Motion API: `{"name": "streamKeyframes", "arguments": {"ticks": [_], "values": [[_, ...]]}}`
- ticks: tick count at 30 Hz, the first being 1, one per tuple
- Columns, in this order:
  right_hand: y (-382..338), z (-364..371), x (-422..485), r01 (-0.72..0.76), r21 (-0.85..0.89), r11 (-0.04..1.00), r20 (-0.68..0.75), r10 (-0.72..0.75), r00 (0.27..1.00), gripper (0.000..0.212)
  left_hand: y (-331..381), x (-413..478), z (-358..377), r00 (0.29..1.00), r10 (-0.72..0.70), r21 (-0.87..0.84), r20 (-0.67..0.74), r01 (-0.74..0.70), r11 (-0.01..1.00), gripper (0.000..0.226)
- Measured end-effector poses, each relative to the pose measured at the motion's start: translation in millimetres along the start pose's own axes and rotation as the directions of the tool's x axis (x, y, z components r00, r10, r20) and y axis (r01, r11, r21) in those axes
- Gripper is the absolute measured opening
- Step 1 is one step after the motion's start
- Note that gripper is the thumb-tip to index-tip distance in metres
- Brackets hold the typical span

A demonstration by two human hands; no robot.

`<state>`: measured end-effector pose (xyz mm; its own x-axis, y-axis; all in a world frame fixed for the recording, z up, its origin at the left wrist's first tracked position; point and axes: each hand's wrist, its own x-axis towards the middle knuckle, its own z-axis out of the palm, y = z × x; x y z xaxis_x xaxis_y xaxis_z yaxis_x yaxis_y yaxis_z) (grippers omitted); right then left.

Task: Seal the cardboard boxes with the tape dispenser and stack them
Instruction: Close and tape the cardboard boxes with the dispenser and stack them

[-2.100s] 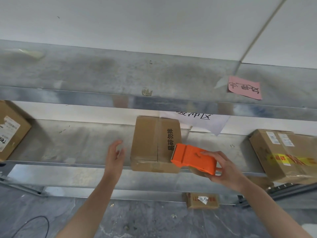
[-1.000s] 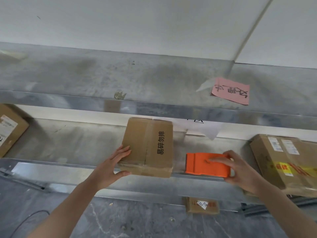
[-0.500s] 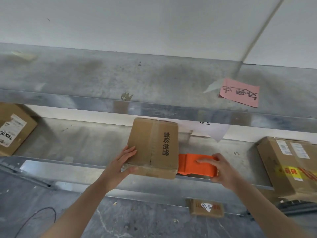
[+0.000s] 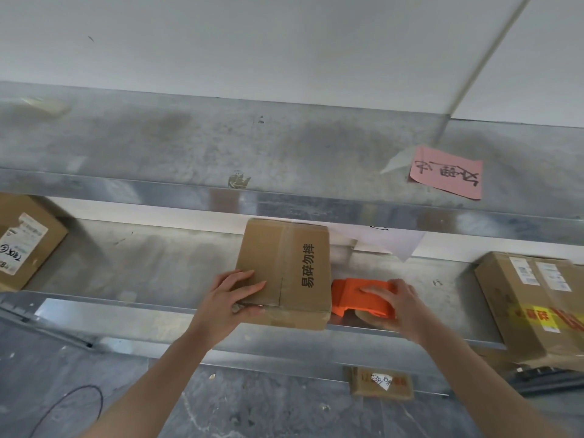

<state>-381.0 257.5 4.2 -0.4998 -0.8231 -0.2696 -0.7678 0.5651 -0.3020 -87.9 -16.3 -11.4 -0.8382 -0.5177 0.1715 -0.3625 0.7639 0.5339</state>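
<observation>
Both arms reach up to the metal shelf [image 4: 151,273]. The left hand [image 4: 232,298] pinches the near left corner of the brown box [image 4: 294,263], with fingers flat on top and thumb at the front edge. The box sits on the shelf. The right hand [image 4: 403,309] is curled over the orange tape dispenser [image 4: 354,300], holding it just beside the box's right side.
</observation>
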Motion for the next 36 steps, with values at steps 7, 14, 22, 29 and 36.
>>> {"name": "streamKeyframes", "arguments": {"ticks": [7, 14, 22, 29, 36], "values": [[-81, 20, -8, 0.313, 0.127, 0.941, -0.296, -0.265, 0.918, 0.066, -11, 0, 13, 0.987, 0.112, 0.001, -0.113, -0.112, 0.994, 0.058], [-111, 59, 5, 0.268, 0.496, 0.826, -0.377, -0.073, 0.924, 0.045, -7, 4, 10, 0.996, 0.051, -0.076, -0.068, -0.056, 0.996, 0.055], [-90, 26, -14, 0.190, 0.381, 0.905, -0.262, -0.091, 0.961, 0.062, -30, 5, -44, 0.933, 0.167, -0.140, 0.319, -0.128, 0.982, 0.076], [-96, 27, 1, 0.133, 0.538, 0.832, -0.185, -0.038, 0.982, 0.059, -36, 11, -34, 0.960, 0.063, -0.380, 0.274, 0.048, 0.924, 0.064], [-107, 37, 2, 0.086, 0.545, 0.834, -0.293, 0.093, 0.952, 0.066, -31, 9, -30, 0.946, -0.011, -0.544, 0.323, 0.195, 0.816, 0.051]]}}
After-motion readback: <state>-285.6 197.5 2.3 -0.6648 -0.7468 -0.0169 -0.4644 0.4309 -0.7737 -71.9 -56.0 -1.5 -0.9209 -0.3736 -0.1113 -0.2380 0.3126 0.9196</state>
